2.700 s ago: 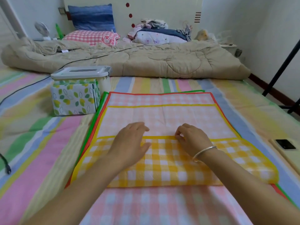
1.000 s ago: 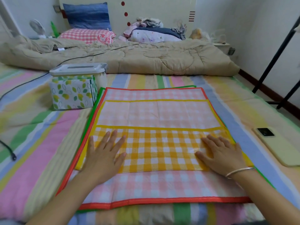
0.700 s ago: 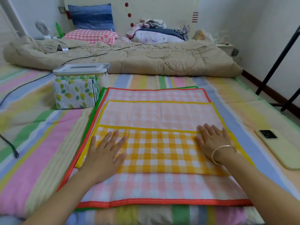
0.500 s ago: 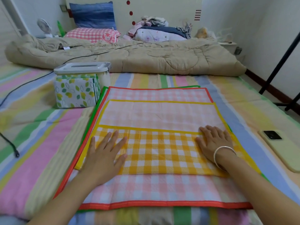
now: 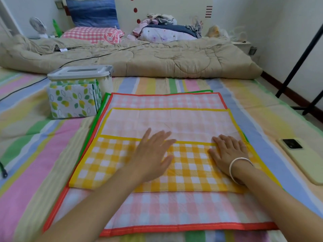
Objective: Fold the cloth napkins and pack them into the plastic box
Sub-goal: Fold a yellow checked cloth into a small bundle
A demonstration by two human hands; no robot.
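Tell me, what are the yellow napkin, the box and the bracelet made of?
Yellow checked napkin: woven cloth, matte; fine diagonal threads show.
Plastic box: cloudy see-through plastic with a smooth grey lid; leaf-print napkins show through.
Bracelet: probably silvery metal; it shines.

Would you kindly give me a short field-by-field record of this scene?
yellow napkin: near part folded over itself, lying on pink napkin
pink napkin: flat on bed, unfolded
left hand: flat on yellow napkin, centre
right hand: flat on yellow napkin, right part
box: far left, lid on, leaf-print cloths inside
phone: on bed, right
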